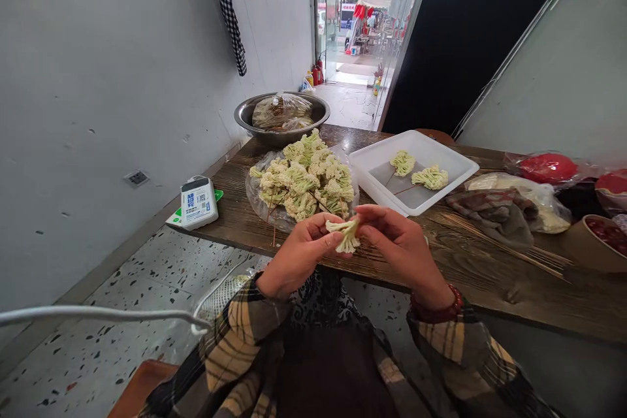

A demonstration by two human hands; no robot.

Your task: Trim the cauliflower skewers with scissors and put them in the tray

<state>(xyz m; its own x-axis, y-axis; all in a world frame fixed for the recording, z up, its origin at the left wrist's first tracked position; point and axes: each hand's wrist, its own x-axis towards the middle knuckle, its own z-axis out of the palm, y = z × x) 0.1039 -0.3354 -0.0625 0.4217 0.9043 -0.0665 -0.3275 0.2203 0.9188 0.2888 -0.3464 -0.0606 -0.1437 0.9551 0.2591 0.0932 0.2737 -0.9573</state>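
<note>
Between my two hands, above the table's near edge, is a pale cauliflower floret (pixel 345 235). My left hand (pixel 307 247) pinches it from the left with thumb and fingers. From the other side my right hand (pixel 398 243) closes its fingers on the floret's right end; a red bracelet circles that wrist. Just beyond my hands a heap of cauliflower florets (pixel 308 176) lies on a clear plastic bag (pixel 252 192), some with thin skewers sticking out. Two skewered florets (pixel 430 177) rest in a white plastic tray (pixel 365 158) to the right.
A metal basin (pixel 240 119) with bagged food stands at the back left. Loose bamboo skewers (pixel 504 241) and a crumpled cloth (pixel 504 209) lie right, near a paper tub (pixel 595 245). A white box-like device (pixel 198 202) sits at the left corner; a white cable (pixel 98 313) crosses lower left.
</note>
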